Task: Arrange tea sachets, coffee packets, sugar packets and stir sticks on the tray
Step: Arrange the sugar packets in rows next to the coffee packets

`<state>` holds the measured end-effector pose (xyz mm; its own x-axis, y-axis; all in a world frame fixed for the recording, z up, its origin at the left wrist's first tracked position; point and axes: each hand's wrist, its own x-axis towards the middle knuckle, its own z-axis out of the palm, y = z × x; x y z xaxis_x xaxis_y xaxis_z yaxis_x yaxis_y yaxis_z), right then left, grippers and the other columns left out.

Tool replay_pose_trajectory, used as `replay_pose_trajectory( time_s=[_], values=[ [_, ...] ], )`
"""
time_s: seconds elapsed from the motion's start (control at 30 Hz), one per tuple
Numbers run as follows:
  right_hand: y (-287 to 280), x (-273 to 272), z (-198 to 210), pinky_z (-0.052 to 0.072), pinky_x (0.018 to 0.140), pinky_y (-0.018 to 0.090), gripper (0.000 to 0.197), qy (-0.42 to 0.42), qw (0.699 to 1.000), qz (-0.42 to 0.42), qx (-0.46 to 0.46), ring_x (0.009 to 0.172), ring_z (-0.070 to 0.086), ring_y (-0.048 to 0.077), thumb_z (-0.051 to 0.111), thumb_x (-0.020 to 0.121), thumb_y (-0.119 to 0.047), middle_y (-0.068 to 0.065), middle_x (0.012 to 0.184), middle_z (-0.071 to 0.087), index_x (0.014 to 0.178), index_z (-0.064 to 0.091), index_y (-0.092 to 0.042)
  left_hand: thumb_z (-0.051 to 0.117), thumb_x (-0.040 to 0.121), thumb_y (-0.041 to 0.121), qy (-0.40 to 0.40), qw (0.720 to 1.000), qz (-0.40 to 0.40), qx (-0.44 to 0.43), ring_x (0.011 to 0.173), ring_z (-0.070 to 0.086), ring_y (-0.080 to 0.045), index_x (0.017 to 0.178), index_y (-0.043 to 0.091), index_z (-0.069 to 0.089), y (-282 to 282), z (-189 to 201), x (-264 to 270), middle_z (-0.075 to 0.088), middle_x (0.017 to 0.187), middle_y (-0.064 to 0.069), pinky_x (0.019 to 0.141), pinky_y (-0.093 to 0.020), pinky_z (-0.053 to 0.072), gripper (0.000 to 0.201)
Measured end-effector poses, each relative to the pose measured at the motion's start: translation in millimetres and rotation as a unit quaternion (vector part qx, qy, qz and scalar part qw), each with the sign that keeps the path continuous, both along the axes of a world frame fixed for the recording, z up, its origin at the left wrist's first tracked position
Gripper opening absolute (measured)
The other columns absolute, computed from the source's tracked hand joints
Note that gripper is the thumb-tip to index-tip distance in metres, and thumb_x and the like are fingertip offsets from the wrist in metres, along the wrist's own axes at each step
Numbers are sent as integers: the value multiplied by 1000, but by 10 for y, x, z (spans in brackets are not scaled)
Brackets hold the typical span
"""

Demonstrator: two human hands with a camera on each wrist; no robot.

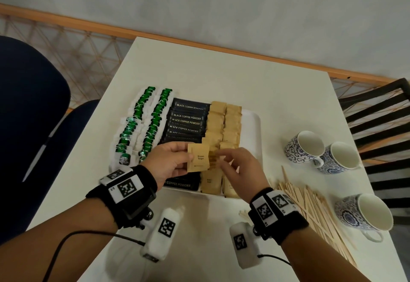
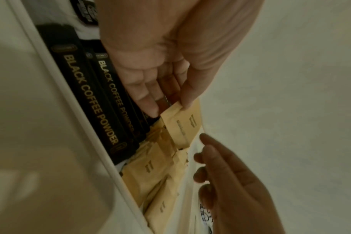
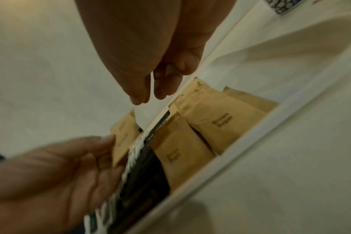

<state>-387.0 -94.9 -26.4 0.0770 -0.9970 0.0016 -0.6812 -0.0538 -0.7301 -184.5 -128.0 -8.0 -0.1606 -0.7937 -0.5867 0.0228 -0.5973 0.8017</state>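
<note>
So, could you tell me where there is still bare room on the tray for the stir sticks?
The tray has one bare strip along its right rim, beside the sugar packets. The rest is packed with tea sachets and coffee packets. The stir sticks lie on the table, whose far end is bare. Left hand holds one sugar packet.

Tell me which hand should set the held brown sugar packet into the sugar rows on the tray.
Left. The left hand already pinches the brown sugar packet above the sugar rows on the tray; the right hand appears empty beside it.
</note>
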Motion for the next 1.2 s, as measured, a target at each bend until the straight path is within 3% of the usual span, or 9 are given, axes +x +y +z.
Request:
replay_pose_trajectory(
  time_s=[0.13, 0.37, 0.6, 0.73, 0.83, 0.9, 1.0, 1.07, 1.2],
  values=[
    [24, -45, 94, 50, 70, 17, 37, -110, 993, -10, 32, 80, 59, 6, 51, 91, -6, -10, 98, 63, 114, 61, -33, 61, 88, 1, 13, 999, -29, -5, 70, 68, -14, 102, 15, 65, 42, 24, -177, 72, 89, -6, 59, -24, 56, 20],
    [95, -121, 238, 52, 63, 23, 42, -308, 943, -45, 116, 68, 60, 12, 51, 86, 10, 4, 78, 65, 108, 66, -23, 65, 87, 2, 23, 999, -34, -11, 68, 65, -15, 96, 15, 64, 111, 54, -490, 68, 85, -5, 54, -24, 53, 16],
    [127, -190, 255, 56, 65, 28, 38, -281, 950, -52, 123, 70, 61, 16, 75, 78, -8, 2, 104, 61, 107, 67, -31, 63, 88, 1, 30, 999, -38, -3, 71, 65, -23, 91, 11, 64, 159, 92, -705, 67, 81, -10, 58, -31, 57, 10],
    [143, -304, 248, 47, 58, 28, 23, -296, 942, -28, 158, 56, 54, 17, 78, 73, -5, 0, 74, 65, 84, 65, -21, 63, 89, 3, 6, 998, -65, -20, 73, 63, -19, 85, 14, 61, 177, 88, -708, 63, 85, -7, 63, -32, 57, 12],
    [175, -414, 179, 43, 53, 27, 24, -315, 933, -56, 167, 52, 50, 19, 78, 72, -1, 5, 63, 58, 75, 59, -14, 62, 88, 5, -77, 987, -117, -82, 75, 60, -17, 88, 20, 60, 166, 17, -705, 59, 87, -3, 69, -34, 57, 15],
    [212, -509, 140, 42, 52, 26, 21, -296, 939, -73, 161, 52, 49, 17, 77, 73, 1, 7, 64, 57, 78, 59, -10, 65, 86, 15, -220, 924, -239, -200, 85, 57, -13, 92, 26, 60, 135, -9, -686, 57, 93, 5, 82, -33, 53, 13],
    [284, -634, 89, 45, 58, 26, 18, -221, 960, -68, 161, 56, 54, 12, 71, 79, -1, -1, 67, 63, 82, 68, -19, 66, 84, 34, -394, 738, -420, -352, 104, 47, -13, 107, 28, 60, 124, 16, -732, 49, 107, 7, 90, -28, 41, 24],
    [330, -686, 65, 47, 63, 24, 22, -179, 967, -65, 168, 61, 57, 8, 67, 83, -6, -6, 70, 67, 81, 71, -27, 64, 84, 43, -455, 655, -453, -399, 109, 42, -16, 112, 26, 58, 114, 24, -807, 47, 113, 4, 90, -28, 35, 34],
    [385, -739, 36, 45, 65, 15, 20, -107, 979, -55, 163, 66, 57, 3, 66, 86, -15, -11, 74, 69, 84, 71, -35, 61, 83, 49, -493, 615, -461, -408, 113, 39, -20, 113, 22, 56, 96, -32, -912, 44, 119, 1, 92, -32, 33, 41]
  ],
)
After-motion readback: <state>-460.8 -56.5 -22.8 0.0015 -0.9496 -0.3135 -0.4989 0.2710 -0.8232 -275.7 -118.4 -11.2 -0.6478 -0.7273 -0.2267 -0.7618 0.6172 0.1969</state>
